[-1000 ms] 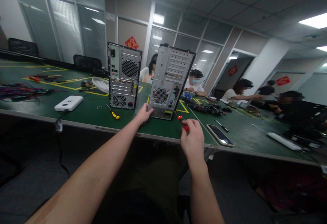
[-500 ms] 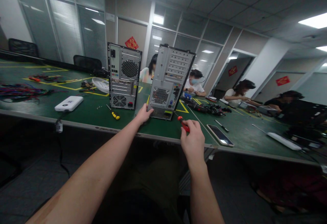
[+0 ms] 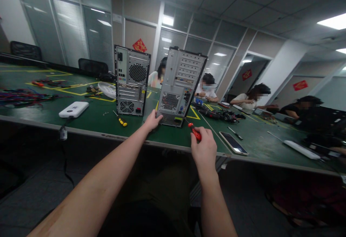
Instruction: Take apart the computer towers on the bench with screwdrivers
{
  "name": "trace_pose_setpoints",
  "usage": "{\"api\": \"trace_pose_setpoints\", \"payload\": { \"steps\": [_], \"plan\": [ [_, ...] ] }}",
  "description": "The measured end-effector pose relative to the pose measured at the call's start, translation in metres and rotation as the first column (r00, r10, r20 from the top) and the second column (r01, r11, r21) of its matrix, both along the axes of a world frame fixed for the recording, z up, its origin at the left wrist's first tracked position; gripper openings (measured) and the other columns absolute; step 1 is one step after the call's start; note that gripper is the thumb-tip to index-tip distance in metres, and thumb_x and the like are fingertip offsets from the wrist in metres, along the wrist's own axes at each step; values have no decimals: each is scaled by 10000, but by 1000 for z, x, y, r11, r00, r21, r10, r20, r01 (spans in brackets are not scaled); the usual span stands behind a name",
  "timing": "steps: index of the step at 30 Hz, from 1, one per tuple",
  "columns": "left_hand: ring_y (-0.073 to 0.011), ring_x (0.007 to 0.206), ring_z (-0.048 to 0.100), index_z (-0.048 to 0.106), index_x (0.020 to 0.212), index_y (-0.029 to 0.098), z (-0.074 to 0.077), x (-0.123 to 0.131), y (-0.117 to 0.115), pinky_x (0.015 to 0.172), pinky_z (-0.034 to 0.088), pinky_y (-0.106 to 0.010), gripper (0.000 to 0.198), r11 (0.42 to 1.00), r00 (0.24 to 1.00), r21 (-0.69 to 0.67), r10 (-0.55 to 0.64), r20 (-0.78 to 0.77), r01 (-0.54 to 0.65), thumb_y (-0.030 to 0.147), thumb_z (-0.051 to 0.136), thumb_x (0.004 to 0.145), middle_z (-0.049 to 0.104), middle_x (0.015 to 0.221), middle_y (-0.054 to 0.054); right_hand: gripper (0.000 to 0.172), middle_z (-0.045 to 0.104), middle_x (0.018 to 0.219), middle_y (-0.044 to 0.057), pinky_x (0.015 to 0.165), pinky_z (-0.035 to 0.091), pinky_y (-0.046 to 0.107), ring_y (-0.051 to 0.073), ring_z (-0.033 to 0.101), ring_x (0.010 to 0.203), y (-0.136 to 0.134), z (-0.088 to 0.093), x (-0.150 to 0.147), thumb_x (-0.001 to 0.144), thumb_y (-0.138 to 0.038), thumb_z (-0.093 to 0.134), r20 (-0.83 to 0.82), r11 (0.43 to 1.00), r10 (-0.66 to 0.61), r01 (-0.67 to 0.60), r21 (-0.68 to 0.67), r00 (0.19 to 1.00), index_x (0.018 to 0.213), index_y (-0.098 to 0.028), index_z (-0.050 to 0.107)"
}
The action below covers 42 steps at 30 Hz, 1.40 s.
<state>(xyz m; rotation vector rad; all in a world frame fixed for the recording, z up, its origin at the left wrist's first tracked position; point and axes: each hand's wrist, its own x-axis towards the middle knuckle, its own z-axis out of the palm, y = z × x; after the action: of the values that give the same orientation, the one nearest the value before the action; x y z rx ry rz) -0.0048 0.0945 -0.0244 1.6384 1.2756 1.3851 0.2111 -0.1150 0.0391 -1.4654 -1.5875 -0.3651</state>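
Note:
A grey computer tower (image 3: 180, 85) stands upright on the green table (image 3: 89, 118), its back panel towards me. My left hand (image 3: 152, 120) grips the tower's lower left corner. My right hand (image 3: 204, 146) is closed round a red-handled screwdriver (image 3: 194, 131), whose tip points at the tower's lower right edge. A second tower (image 3: 132, 80) stands just left of the first.
A yellow-handled screwdriver (image 3: 120, 120), loose screws and a white box (image 3: 74, 109) lie to the left. A phone (image 3: 233, 143) rests near the table's front edge on the right, beside a white power strip (image 3: 297, 149). Several people sit working at the far side.
My hands and the tower have hardly moved. The right hand has shifted the screwdriver slightly. People at the far right have changed posture.

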Motion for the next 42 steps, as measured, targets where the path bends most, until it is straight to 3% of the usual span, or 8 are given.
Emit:
{"api": "trace_pose_setpoints", "payload": {
  "steps": [4, 7, 12, 20, 28, 32, 36, 42],
  "plan": [
    [-239, 1023, 693, 558, 1005, 229, 0, 1, 2, 975, 516, -390, 190, 999, 999, 29, 33, -22, -33, 319, 698, 915, 742, 1076, -74, 196, 666, 1130, 113, 892, 507, 385, 276, 649, 1013, 0, 0, -2, 903, -181, 537, 37, 998, 58, -59, 19, 998, 1015, -212, 695],
    [-230, 1033, 694, 561, 1009, 228, -1, 2, 4, 990, 514, -381, 202, 1000, 1000, 21, 20, 7, -20, 312, 713, 906, 748, 1078, -70, 155, 677, 1064, 102, 846, 503, 372, 261, 647, 929, 1, -1, -4, 937, -277, 575, 7, 999, 45, -45, 8, 999, 1009, -214, 696],
    [-241, 1050, 694, 573, 1023, 227, -4, 1, 4, 1011, 509, -397, 234, 999, 1000, 33, 8, 26, -9, 332, 735, 890, 748, 1090, -78, 240, 676, 874, 71, 766, 470, 354, 253, 615, 809, 4, -3, -2, 975, -439, 595, -86, 999, -32, 30, -31, 996, 984, -211, 668],
    [-248, 1021, 686, 577, 1025, 224, -3, 1, 4, 994, 515, -406, 252, 1000, 999, 21, 16, 30, -17, 350, 747, 887, 746, 1073, -85, 191, 668, 1141, 108, 864, 508, 381, 269, 653, 998, 1, -2, -2, 930, -224, 543, 21, 999, 52, -52, 11, 998, 1033, -222, 704],
    [-251, 1032, 693, 569, 1026, 234, 0, 0, -1, 951, 528, -398, 200, 1000, 1000, 13, 4, -1, -4, 362, 684, 925, 739, 1103, -76, 287, 680, 837, 63, 715, 443, 342, 247, 632, 754, 3, -4, -1, 1004, -478, 551, -137, 995, -55, 43, -88, 989, 994, -211, 656],
    [-246, 1018, 693, 558, 1014, 236, 0, 0, 0, 956, 524, -389, 193, 1000, 1000, 26, 15, -4, -15, 339, 692, 920, 741, 1059, -68, 154, 678, 980, 86, 759, 461, 345, 253, 638, 853, 1, -3, 0, 964, -333, 580, -17, 997, -52, 51, -52, 999, 996, -220, 679],
    [-234, 1006, 692, 555, 993, 238, 1, 1, 0, 957, 519, -370, 191, 999, 1000, 29, 25, -17, -24, 318, 707, 911, 744, 1041, -54, 177, 661, 1134, 119, 844, 489, 364, 268, 651, 984, 1, -3, -2, 927, -222, 557, 42, 1000, 10, -9, -15, 999, 1030, -213, 700],
    [-242, 1018, 692, 558, 1000, 237, 1, 0, -1, 955, 520, -378, 197, 1000, 1000, 14, 23, -19, -23, 343, 701, 916, 742, 1072, -64, 282, 700, 846, 80, 713, 432, 336, 252, 634, 750, 4, -4, -3, 998, -464, 558, -103, 995, -65, 57, -82, 992, 1005, -208, 673]
  ]
}}
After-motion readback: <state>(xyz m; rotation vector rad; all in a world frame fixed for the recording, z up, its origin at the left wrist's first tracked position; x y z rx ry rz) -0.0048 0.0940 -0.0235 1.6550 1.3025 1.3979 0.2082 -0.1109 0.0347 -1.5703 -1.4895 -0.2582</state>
